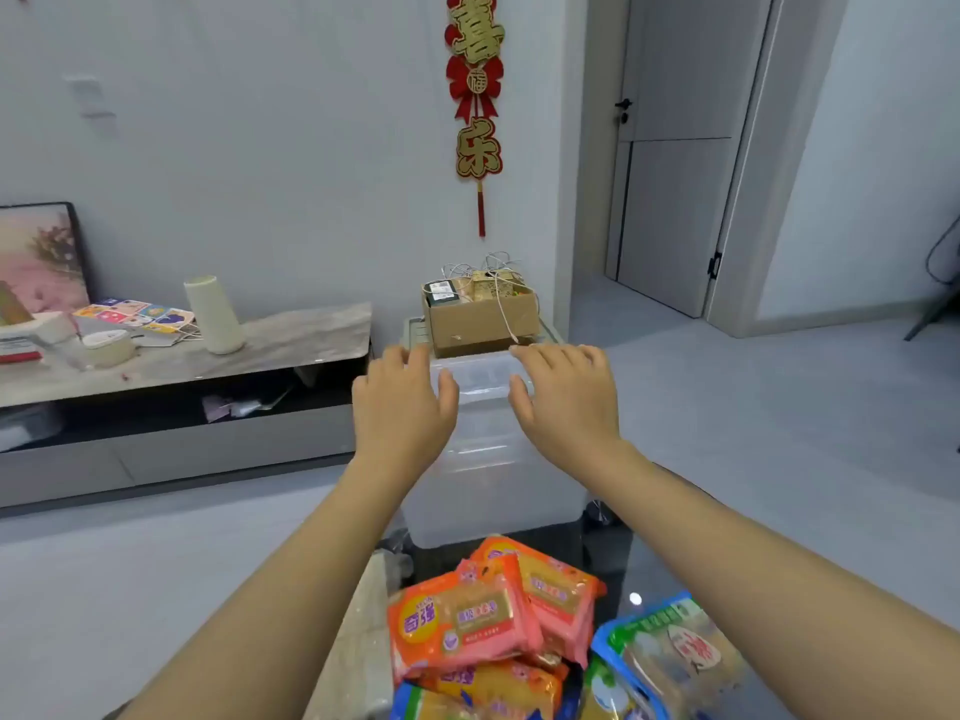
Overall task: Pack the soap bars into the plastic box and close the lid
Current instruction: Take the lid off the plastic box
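A clear plastic box (493, 491) stands at the far end of a dark glass table, its lid (480, 376) on top. My left hand (402, 407) hovers over the lid's left side, fingers spread, and my right hand (566, 402) is over its right side, also spread. Neither hand holds anything; I cannot tell if the palms touch the lid. Near me lies a pile of wrapped soap bars: orange-pink packs (467, 615), another orange pack (561, 589) and a green-blue pack (670, 652).
Behind the box a cardboard carton (483, 319) full of cables sits on a low stand. A long TV cabinet (182, 366) with a white cone, tape and papers runs along the left wall. Grey floor spreads right toward a door (675, 148).
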Action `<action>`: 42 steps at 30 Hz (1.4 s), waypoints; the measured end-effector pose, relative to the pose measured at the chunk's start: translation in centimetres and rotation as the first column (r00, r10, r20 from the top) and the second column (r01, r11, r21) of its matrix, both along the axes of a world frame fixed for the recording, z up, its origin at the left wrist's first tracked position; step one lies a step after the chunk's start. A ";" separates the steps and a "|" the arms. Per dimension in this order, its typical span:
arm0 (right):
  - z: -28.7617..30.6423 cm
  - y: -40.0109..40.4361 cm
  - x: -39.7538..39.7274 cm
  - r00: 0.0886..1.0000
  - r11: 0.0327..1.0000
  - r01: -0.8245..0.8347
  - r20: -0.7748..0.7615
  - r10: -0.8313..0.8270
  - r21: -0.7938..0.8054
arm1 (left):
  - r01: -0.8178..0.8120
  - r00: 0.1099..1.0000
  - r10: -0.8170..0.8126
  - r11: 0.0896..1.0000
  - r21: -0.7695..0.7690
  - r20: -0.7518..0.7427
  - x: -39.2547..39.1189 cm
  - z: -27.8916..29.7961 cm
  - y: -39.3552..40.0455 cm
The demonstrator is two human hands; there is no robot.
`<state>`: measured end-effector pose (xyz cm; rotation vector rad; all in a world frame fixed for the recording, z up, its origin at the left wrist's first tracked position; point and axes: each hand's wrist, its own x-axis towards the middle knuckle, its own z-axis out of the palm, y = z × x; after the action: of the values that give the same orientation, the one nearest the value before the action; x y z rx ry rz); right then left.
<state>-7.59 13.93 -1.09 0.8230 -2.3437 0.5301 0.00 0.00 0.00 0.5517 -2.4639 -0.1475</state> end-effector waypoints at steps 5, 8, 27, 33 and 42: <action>-2.3 2.2 -0.4 0.915 0.969 0.026 0.384 -0.122 0.247 | -0.033 0.958 -0.006 0.991 0.131 0.286 1.0 -3.1 0.3; -2.7 3.2 0.0 0.801 0.974 -0.050 0.592 -0.092 0.219 | -0.019 0.937 -0.040 0.986 0.163 0.348 1.7 -3.9 0.3; -2.4 2.1 -3.9 0.776 0.969 0.242 0.610 -0.160 -0.054 | -0.137 0.990 0.105 0.841 0.523 0.090 1.5 -3.1 -4.8; -3.1 1.3 -6.7 0.658 0.892 0.405 0.742 -0.130 -0.203 | -0.104 0.975 0.213 0.673 0.733 -0.058 0.6 -3.5 -5.7; -2.5 1.3 -5.6 0.673 0.875 0.456 0.705 -0.222 -0.159 | -0.298 0.953 0.265 0.750 0.591 0.145 0.2 -3.2 -5.6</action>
<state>-13.23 15.23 -3.57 -0.0227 -2.8341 1.1592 0.21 -5.60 -3.21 1.2082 -2.3127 -0.8350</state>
